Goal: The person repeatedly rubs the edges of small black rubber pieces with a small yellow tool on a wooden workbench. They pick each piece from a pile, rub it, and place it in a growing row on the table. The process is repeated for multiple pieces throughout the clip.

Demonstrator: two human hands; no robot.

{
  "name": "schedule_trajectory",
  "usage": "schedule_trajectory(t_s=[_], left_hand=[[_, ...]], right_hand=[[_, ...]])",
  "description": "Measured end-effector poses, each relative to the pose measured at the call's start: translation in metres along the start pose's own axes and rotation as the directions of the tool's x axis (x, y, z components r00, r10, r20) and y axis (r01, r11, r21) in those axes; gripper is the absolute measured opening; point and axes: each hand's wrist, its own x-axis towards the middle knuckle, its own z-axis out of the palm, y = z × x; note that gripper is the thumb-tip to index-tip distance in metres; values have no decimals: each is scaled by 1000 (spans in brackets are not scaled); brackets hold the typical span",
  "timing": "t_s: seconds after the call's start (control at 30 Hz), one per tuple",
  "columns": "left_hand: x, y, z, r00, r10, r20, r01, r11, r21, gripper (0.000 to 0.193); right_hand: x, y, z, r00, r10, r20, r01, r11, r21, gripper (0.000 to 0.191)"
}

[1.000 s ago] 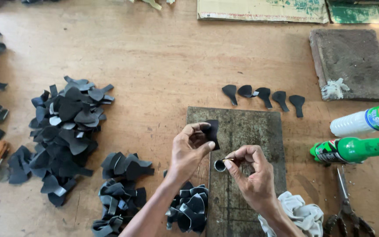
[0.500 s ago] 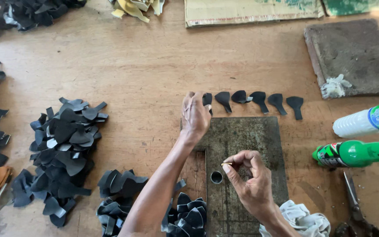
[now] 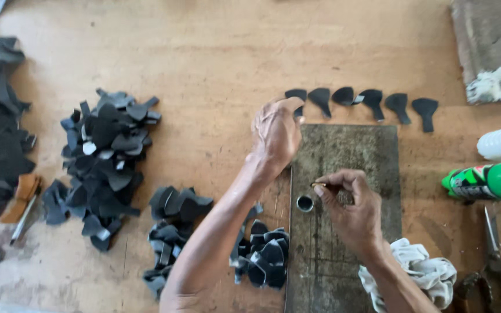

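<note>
Head view: we see worn wooden worktop (image 3: 204, 52), dark stained rectangular board (image 3: 343, 232) centre-right. Our left hand (image 3: 275, 134) reaches up, fingers pinching leftmost black spade-shaped leather piece (image 3: 297, 95) in row, upper centre. Right hand (image 3: 352, 206) curled, pinching small thin brush (image 3: 320, 185) beside small round metal cup (image 3: 305, 203).

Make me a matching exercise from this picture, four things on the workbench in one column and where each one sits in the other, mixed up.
Things:
1. green spray can
2. small round cup
3. white rag
4. row of dark cut pieces

Places:
A. on the dark mat, between the two hands
B. beyond the mat's far edge, by the left hand
C. lying on its side at the right edge
D. near the right hand, by its wrist

Pairs: 1-C, 2-A, 3-D, 4-B
</note>
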Motion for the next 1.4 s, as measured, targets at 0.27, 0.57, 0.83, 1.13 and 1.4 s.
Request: schedule_trajectory(t_s=[0.27, 0.57, 0.83, 1.13, 1.4], left_hand=[[-71, 16, -76, 922, -121, 367, 93, 991, 93, 26], [-146, -22, -92, 924, -148, 352, 91, 981, 173, 26], [-148, -21, -102, 953, -136, 271, 144, 990, -8, 20], [-148, -24, -94, 881, -288, 375, 441, 785, -435, 22], [-155, -40, -52, 809, -205, 551, 568, 32, -823, 33]], right_hand=[[2, -11, -14, 986, -94, 139, 108, 990, -93, 29], [6, -30, -14, 895, -117, 429, 300, 872, -387, 22], [14, -37, -8, 854, -237, 463, 424, 833, -356, 28], [8, -41, -11, 911, -158, 382, 309, 873, -378, 27], [2, -43, -13, 968, -73, 240, 132, 962, -240, 27]])
